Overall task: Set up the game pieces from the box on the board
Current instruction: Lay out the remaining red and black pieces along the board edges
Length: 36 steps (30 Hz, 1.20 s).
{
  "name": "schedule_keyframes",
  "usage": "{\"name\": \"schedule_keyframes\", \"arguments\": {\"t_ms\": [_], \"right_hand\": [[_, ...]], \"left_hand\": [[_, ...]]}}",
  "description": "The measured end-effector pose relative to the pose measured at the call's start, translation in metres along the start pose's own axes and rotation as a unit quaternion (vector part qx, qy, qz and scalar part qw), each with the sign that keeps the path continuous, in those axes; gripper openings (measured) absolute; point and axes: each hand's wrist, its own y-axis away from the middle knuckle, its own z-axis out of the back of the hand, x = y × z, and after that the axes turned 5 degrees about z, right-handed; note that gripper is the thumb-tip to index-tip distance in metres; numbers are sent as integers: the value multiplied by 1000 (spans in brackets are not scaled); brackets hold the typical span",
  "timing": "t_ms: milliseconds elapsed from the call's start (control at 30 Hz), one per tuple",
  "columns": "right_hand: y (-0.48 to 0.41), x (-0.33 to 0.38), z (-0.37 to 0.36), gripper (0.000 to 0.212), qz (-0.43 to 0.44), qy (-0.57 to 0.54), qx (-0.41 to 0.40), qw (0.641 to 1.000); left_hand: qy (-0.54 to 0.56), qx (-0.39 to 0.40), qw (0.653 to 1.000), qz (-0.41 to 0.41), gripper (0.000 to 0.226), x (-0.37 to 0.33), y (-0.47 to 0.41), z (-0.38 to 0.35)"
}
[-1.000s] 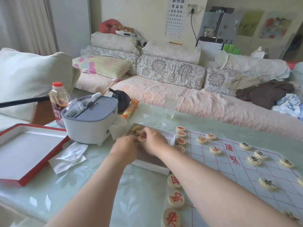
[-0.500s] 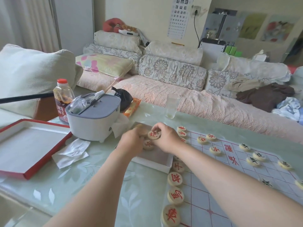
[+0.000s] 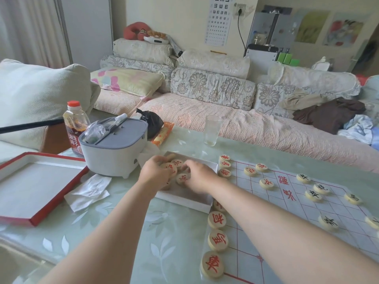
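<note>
Head view: both grips are down in the box point(image 3: 184, 198), close together at its far end. Half a second ago the right grip point(image 3: 200, 175) held one red-lettered piece lifted clear of the box. Now it is low again, fingers bent, with the tips on a red piece point(image 3: 182, 179) lying flat in the box. Whether it pinches that piece or only touches it, I cannot tell. The left grip point(image 3: 154, 173) curls over more loose pieces point(image 3: 177, 162) at the far corner, and its hold is just as unclear. No new piece has reached the board point(image 3: 346, 214), so this looks like sorting or turning pieces to read them rather than placing them. Several pieces remain in the box, so the set-up is only partly done.

Just right of the right grip, a red column point(image 3: 217, 239) of set pieces runs along the board's edge beside the box. The black pieces point(image 3: 313, 195) lie well to the right. The right forearm crosses that column and hides part of it, so any carry to the board has to clear those pieces.

Just left of the left grip stands a grey tub point(image 3: 114, 148), near the box. A bottle point(image 3: 74, 124) is behind the tub. Further left are a tissue point(image 3: 88, 191) and a red lid point(image 3: 30, 187). A glass point(image 3: 212, 130) stands beyond both grips.
</note>
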Motion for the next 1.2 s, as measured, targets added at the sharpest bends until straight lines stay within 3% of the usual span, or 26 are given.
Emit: {"name": "schedule_keyframes", "arguments": {"t_ms": [167,400,567,867,1200], "right_hand": [[2,0,-9,21,17,46,-8,999],[27,-15,25,24,12,33,-56,998],[77,-59,75,24,-24,14,-107,994],[171,-138,97,25,-138,-8,-129,982],[186,-168,70,25,-137,-10,-116,984]], "left_hand": [[-25,11,999,-16,23,-3,0,-2],[-60,14,996,-67,23,-15,14,-16],[-104,62,985,-120,13,-35,46,-47],[-265,202,927,-172,19,-43,107,-130],[-400,264,852,-209,24,-24,117,-172]]}}
